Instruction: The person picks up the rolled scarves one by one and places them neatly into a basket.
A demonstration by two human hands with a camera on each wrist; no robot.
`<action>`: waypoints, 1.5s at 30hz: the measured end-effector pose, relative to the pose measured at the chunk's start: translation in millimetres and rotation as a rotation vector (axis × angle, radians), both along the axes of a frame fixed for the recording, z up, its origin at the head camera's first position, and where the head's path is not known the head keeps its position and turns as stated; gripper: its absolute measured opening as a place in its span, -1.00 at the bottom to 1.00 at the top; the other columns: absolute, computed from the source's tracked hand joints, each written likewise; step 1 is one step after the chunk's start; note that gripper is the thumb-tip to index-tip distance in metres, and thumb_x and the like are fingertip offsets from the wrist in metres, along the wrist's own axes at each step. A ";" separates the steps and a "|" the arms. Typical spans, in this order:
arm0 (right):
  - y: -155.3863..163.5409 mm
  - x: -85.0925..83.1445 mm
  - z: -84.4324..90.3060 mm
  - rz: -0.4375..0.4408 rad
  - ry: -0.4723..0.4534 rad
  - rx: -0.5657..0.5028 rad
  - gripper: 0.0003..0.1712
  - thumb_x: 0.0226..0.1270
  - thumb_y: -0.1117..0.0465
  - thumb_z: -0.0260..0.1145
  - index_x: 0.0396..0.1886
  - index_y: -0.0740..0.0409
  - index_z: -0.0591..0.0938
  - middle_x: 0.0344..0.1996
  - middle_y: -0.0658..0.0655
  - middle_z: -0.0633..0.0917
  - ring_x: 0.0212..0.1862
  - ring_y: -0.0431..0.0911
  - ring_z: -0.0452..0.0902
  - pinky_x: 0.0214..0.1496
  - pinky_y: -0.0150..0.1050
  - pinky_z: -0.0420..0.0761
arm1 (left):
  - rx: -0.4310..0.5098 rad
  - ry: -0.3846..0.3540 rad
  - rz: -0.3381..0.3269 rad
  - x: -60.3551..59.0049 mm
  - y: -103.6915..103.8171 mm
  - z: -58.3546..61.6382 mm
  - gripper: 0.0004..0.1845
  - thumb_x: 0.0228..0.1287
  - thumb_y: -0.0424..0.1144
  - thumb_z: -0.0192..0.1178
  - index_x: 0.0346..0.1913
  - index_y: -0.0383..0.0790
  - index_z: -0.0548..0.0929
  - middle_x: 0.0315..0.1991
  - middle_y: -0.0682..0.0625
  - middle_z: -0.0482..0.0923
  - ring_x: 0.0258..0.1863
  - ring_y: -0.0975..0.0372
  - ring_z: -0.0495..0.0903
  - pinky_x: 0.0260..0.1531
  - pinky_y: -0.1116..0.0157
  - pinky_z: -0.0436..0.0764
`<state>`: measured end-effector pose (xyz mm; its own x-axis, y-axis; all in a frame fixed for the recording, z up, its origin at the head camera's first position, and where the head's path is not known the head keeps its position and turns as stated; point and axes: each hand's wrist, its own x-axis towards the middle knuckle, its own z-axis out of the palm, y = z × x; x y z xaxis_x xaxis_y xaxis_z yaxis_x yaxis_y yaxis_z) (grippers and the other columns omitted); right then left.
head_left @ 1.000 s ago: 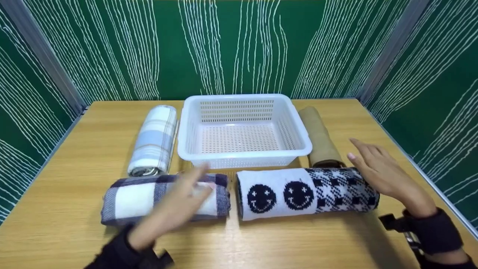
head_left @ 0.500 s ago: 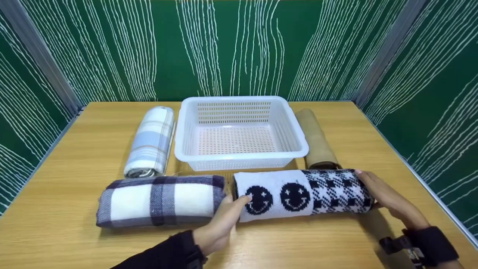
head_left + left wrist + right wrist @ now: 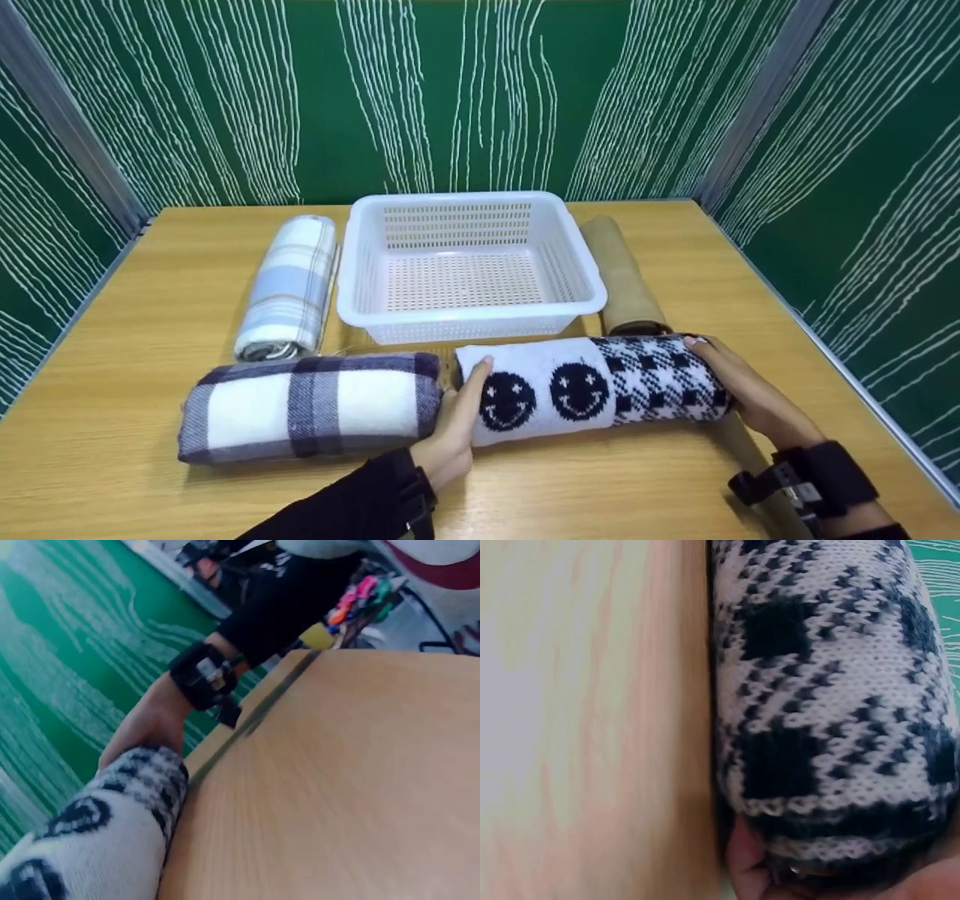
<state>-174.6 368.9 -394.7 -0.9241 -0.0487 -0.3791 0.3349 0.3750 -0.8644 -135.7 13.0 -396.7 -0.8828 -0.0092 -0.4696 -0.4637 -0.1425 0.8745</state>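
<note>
A rolled knitted scarf [image 3: 581, 386], white with black smiley faces and a black-and-white check at its right half, lies across the front of the table. My left hand [image 3: 454, 431] grips its left end, thumb on the front face beside a smiley; the other fingers are mostly hidden. At the checked end, my right hand [image 3: 750, 390] holds the roll with its thumb at the top edge. The right wrist view shows fingers [image 3: 746, 855] curled at that end. Close to my left hand is a rolled purple, grey and white plaid scarf [image 3: 315, 405].
Behind the rolls stands a white plastic basket [image 3: 469, 309] with slotted walls and nothing inside. A white and light-blue plaid roll [image 3: 285, 289] lies to its left, a brown roll [image 3: 628, 277] along its right. Green panels [image 3: 495, 97] enclose the table's back and sides.
My left hand has come right, from over the plaid roll to the smiley scarf's left end. My right hand has lowered onto the checked end and closed round it.
</note>
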 end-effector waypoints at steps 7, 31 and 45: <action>-3.6 8.0 -9.1 -0.093 -0.004 -0.180 -0.19 0.45 -0.23 -0.06 0.46 0.14 -0.02 0.40 0.33 -0.06 0.34 0.16 -0.07 0.33 0.01 0.07 | 0.052 -0.031 -0.031 -3.4 2.8 -1.1 0.05 0.23 0.26 0.04 0.48 -0.36 -0.17 0.46 -0.38 -0.23 0.40 -0.24 -0.17 0.24 -0.30 -0.16; 15.7 37.9 49.0 -0.126 0.047 -0.274 -0.75 0.46 -0.11 0.01 0.08 -0.34 0.33 -0.01 -0.06 0.38 -0.07 -0.19 0.44 -0.04 -0.27 0.50 | 0.005 0.002 -0.144 14.7 -3.3 44.7 0.10 0.20 0.33 0.04 0.49 -0.32 -0.23 0.48 -0.30 -0.36 0.42 -0.19 -0.26 0.19 -0.35 -0.26; -49.5 -2.5 128.5 -0.088 0.218 -0.491 -0.67 0.42 -0.01 0.12 0.12 -0.20 0.33 -0.07 0.04 0.42 -0.21 -0.16 0.54 -0.19 -0.31 0.60 | 0.190 0.123 -0.057 -38.3 -65.5 133.7 -0.55 0.35 0.06 0.08 0.17 -0.13 0.44 0.18 -0.12 0.35 0.14 0.02 0.37 0.18 0.05 0.31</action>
